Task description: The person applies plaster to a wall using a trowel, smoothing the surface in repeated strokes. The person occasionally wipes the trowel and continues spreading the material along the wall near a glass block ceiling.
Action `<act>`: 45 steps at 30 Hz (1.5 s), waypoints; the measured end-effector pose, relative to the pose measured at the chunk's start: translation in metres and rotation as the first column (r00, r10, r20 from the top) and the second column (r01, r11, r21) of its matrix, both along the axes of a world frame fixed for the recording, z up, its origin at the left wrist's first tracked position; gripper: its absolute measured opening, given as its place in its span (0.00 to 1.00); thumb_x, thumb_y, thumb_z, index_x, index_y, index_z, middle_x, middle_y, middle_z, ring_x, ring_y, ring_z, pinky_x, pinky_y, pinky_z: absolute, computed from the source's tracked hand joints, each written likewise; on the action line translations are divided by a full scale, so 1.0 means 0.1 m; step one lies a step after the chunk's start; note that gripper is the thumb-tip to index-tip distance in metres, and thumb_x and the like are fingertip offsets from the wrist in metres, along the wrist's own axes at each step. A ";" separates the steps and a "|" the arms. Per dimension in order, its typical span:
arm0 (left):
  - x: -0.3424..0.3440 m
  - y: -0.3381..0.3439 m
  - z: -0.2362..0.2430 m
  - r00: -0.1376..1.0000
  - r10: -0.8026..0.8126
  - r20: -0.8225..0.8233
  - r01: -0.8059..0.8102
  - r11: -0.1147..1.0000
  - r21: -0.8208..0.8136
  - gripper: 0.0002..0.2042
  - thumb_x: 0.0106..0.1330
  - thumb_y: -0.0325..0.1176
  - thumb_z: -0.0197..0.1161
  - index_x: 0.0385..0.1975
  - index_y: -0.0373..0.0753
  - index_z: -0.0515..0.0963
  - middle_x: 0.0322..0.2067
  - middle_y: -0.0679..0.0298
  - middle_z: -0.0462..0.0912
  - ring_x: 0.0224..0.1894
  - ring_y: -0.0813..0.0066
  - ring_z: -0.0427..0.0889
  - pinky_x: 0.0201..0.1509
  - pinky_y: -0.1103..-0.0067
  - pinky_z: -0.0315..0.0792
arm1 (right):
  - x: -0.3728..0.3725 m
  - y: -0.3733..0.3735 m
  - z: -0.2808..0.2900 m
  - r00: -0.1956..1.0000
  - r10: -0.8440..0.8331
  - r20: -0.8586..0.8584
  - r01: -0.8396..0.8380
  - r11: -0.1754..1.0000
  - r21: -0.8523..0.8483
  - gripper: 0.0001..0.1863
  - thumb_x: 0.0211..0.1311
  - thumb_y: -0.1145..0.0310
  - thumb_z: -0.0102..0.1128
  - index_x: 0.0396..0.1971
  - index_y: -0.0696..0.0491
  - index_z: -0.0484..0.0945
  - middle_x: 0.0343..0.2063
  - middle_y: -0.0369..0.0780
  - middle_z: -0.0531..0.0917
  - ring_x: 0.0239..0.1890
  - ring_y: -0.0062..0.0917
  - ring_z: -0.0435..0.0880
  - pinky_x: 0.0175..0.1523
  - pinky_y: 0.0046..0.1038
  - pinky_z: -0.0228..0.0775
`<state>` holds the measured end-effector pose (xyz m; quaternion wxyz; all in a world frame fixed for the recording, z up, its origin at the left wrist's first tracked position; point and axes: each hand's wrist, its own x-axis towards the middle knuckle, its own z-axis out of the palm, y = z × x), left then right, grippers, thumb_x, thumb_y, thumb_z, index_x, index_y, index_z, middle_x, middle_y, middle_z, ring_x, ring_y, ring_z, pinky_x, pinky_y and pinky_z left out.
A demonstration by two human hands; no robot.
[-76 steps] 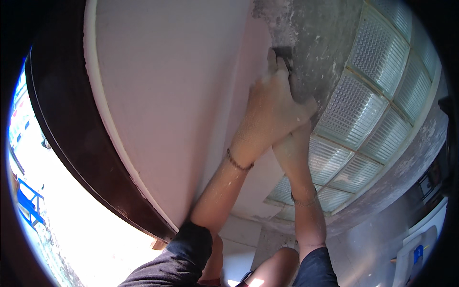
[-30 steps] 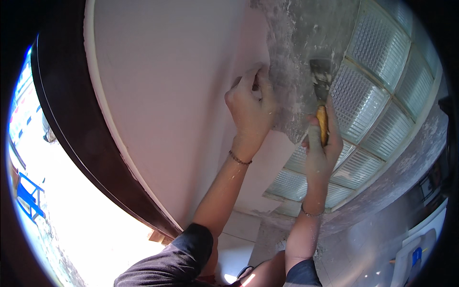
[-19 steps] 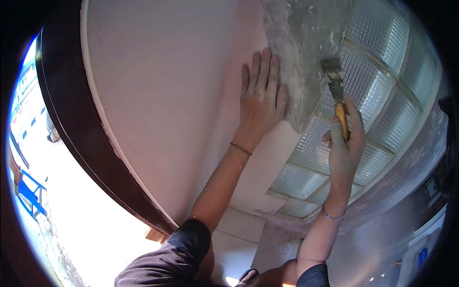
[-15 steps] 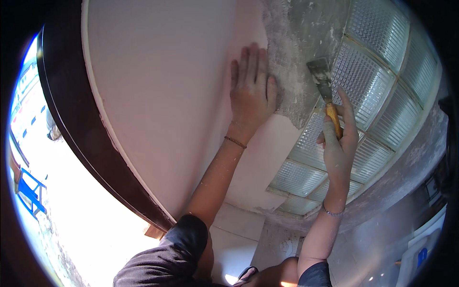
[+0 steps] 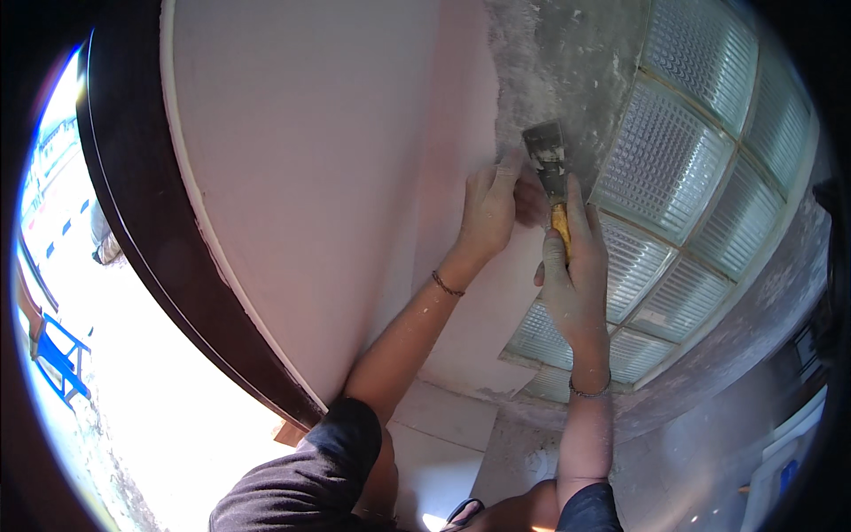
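My right hand (image 5: 576, 288) is closed round the yellow wooden handle of a putty knife (image 5: 544, 152). Its dark metal blade points up, smeared with pale filler. Just left of the blade is my left hand (image 5: 490, 213), thumb raised and fingers stretched to the right, slightly blurred. Nothing shows in that hand, and whether its fingertips touch the knife I cannot tell. Both hands are in front of the wall, where smooth pinkish-white plaster (image 5: 310, 160) meets a rough grey cement patch (image 5: 589, 53).
Glass blocks (image 5: 665, 155) fill the wall on the right, with pale joints between them. A dark door frame (image 5: 133, 168) curves down the left side. Beyond it lies bright ground with a blue plastic stool (image 5: 62, 355). Pale floor tiles (image 5: 434, 452) show below.
My left hand has come off the plaster, turned, and moved down and right. My right hand has brought the putty knife left, next to it.
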<state>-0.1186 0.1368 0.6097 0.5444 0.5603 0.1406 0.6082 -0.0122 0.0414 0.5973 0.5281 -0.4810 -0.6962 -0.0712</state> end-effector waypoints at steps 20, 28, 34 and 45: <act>0.43 -0.44 0.00 0.929 -0.047 0.366 0.144 0.959 -0.243 0.17 0.77 0.38 0.46 0.40 0.28 0.74 0.31 0.55 0.84 0.31 0.73 0.83 0.36 0.79 0.78 | 0.36 -0.42 0.18 0.974 0.152 -0.169 -0.226 0.731 -0.644 0.30 0.70 0.68 0.53 0.67 0.61 0.56 0.32 0.43 0.82 0.24 0.22 0.83 0.25 0.20 0.77; 0.21 -0.39 -0.30 0.991 0.042 0.125 -0.017 0.981 -0.195 0.17 0.77 0.42 0.49 0.39 0.32 0.75 0.30 0.58 0.84 0.31 0.78 0.81 0.36 0.80 0.76 | 0.12 -0.07 -0.37 0.885 0.212 -0.414 -0.443 0.658 -0.609 0.15 0.71 0.71 0.45 0.54 0.60 0.62 0.32 0.41 0.78 0.25 0.23 0.82 0.28 0.24 0.76; 0.04 -0.33 -0.83 0.983 -0.074 0.167 0.110 0.969 -0.221 0.18 0.75 0.46 0.52 0.40 0.32 0.75 0.27 0.61 0.82 0.35 0.77 0.82 0.41 0.81 0.76 | -0.06 -0.12 -0.90 0.987 0.018 -0.157 -0.081 0.911 -0.404 0.15 0.73 0.68 0.47 0.54 0.58 0.66 0.29 0.41 0.77 0.26 0.23 0.81 0.32 0.26 0.74; 0.27 -0.31 -0.91 0.885 -0.287 0.367 0.373 0.908 -0.191 0.21 0.77 0.50 0.41 0.43 0.37 0.72 0.39 0.56 0.84 0.42 0.69 0.83 0.52 0.73 0.77 | 0.07 -0.16 -0.95 0.993 -0.121 0.004 0.121 0.986 -0.115 0.23 0.70 0.70 0.54 0.62 0.60 0.69 0.37 0.46 0.80 0.36 0.34 0.83 0.39 0.30 0.74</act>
